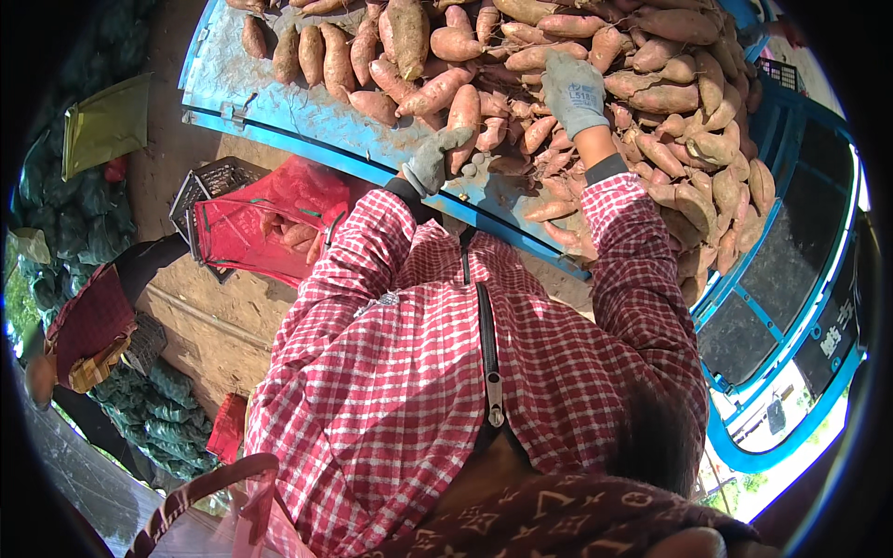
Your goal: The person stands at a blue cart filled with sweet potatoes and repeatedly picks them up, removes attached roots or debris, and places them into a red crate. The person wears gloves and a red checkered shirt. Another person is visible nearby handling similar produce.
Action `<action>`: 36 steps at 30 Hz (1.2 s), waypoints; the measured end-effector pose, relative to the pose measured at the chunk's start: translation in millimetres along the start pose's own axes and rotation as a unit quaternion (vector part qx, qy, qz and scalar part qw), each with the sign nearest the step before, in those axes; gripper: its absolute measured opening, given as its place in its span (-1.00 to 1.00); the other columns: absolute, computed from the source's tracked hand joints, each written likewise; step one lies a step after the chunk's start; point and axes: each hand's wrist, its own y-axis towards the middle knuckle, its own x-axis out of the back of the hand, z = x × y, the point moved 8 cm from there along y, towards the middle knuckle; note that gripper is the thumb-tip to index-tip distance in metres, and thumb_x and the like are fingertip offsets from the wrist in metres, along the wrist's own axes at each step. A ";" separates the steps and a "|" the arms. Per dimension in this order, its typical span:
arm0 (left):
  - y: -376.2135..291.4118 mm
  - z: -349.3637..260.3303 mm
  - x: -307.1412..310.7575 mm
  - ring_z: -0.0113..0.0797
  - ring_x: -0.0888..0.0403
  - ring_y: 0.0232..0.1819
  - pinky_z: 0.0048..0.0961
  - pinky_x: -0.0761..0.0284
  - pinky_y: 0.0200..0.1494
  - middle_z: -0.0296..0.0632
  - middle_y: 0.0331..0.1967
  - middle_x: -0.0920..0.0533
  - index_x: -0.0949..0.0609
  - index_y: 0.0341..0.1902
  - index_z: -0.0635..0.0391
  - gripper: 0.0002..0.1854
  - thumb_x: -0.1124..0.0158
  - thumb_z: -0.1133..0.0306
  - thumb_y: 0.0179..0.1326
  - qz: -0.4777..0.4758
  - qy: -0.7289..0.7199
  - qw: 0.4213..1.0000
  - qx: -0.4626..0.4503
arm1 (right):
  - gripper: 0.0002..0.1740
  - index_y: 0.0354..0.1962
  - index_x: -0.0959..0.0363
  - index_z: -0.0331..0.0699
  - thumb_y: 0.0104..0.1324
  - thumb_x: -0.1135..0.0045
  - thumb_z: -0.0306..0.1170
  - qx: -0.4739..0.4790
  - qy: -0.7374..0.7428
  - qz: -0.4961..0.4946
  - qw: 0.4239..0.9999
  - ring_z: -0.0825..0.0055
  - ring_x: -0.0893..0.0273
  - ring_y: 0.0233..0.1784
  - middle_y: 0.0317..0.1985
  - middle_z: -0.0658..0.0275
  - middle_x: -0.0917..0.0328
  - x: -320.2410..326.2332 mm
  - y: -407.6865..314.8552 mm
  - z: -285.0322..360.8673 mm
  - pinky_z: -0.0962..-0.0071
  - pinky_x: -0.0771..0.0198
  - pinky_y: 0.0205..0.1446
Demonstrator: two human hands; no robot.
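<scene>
My left hand (429, 166), in a grey work glove, is closed around the lower part of a reddish sweet potato (465, 111) near the side of the blue truck bed. Its thumb lies across the skin, and grey fingertips show at the other side. My right hand (576, 92), also gloved, reaches into the large heap of sweet potatoes (666, 97). Its fingers lie against a long sweet potato (527, 58), their tips partly hidden, so I cannot tell whether it grips. Smaller sweet potatoes (537, 134) lie between my hands.
The blue truck bed side (307, 143) runs in front of me; the cab (781, 181) is at right. At left, a red mesh bag (244, 234) holding sweet potatoes spreads over a black crate (216, 178). Another person's sleeve (94, 307) shows beside stacked green mesh bags (150, 411).
</scene>
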 end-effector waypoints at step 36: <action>-72.4 -5.6 -11.3 0.13 -0.37 0.50 0.20 -0.28 0.53 0.04 0.52 -0.39 -0.25 0.61 0.11 -0.08 -0.35 0.05 0.21 0.174 -0.280 0.930 -0.165 | -0.39 0.07 -0.69 -0.15 0.11 -0.51 -0.04 -0.106 0.165 0.192 0.962 0.17 -0.70 0.07 0.01 0.10 -0.71 -36.4 -30.0 -43.0 0.21 -0.59 0.16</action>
